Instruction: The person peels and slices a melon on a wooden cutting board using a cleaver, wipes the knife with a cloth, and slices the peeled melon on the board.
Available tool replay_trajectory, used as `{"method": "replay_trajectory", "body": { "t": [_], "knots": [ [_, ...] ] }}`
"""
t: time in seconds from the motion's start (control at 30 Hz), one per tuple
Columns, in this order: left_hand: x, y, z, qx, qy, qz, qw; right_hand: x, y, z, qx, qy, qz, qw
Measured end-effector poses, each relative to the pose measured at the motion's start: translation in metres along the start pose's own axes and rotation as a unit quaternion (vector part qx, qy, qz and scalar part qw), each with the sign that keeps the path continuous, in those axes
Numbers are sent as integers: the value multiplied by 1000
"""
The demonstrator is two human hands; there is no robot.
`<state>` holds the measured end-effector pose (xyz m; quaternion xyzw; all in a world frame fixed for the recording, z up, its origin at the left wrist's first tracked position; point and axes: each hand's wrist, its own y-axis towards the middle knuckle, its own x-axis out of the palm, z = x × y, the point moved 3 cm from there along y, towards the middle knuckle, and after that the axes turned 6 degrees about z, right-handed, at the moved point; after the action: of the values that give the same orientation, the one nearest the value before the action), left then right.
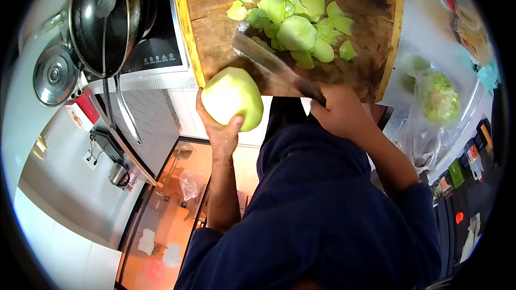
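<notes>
A large, pale green peeled vegetable (232, 98) rests in my left hand (217, 129), whose fingers and thumb curve around its lower side at the front edge of the wooden cutting board (215, 0). My right hand (341, 110) is closed around the handle of a knife (271, 64). The blade points up and left over the board, a little to the right of the vegetable and apart from it. Green peel pieces (297, 33) lie scattered and heaped on the board beyond the knife.
At the left, a wok (86, 27) with a ladle (107, 2) in it sits by the stove, beside a metal lid (55, 75). On the right counter lies a clear plastic bag (424, 139) with a green vegetable (442, 96) inside.
</notes>
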<state>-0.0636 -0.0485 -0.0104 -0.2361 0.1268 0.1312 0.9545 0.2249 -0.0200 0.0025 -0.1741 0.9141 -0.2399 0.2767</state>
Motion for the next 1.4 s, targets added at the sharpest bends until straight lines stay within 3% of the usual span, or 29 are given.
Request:
{"method": "replay_trajectory", "body": {
  "t": [0.17, 0.37, 0.43, 0.57, 0.7, 0.8, 0.83, 0.93, 0.97, 1.0, 1.03, 1.1, 1.17, 1.23, 1.4],
  "knots": [
    [-21, 11, -11, -104, -95, -31, 990, 15, -7, 7, -8, 3, -40, 999],
    [-25, 9, -16, -127, -124, -46, 983, 26, -25, -12, -91, -30, -9, 995],
    [-29, 5, -22, -142, -166, -52, 974, 17, -37, -22, -72, -35, -67, 995],
    [-24, -8, -20, -158, -245, -55, 955, -2, -47, -32, -141, -84, -58, 985],
    [-19, -9, -46, -269, -377, -116, 879, -17, -52, -40, -212, -129, -11, 969],
    [4, -5, -28, -191, -511, -171, 821, -29, -55, -44, -257, -157, 42, 953],
    [17, -6, 11, -138, -429, -114, 886, -33, -57, -44, -250, -169, 36, 953],
    [-16, 13, -3, -163, -438, -109, 877, -36, -58, -27, -245, -167, 55, 954],
    [-19, 9, -2, -179, -500, -96, 842, -37, -57, -20, -240, -149, 82, 956],
    [-20, 5, 2, -194, -559, -81, 802, -40, -58, -14, -137, -124, 37, 982],
    [-23, 3, 8, -187, -563, -78, 801, -43, -56, -11, -144, -127, 36, 981],
    [-31, -1, 18, -193, -560, -62, 803, -42, -47, 13, 2, -110, -29, 993],
    [-37, -4, 29, -160, -543, -87, 820, -40, -41, 28, -1, -126, -44, 991],
    [-42, -12, 33, -131, -525, -111, 834, -41, -34, 22, -62, -22, -11, 998],
    [-44, -22, 23, -46, -497, -222, 838, -49, -9, 48, -58, -73, -57, 994]
  ]
}}
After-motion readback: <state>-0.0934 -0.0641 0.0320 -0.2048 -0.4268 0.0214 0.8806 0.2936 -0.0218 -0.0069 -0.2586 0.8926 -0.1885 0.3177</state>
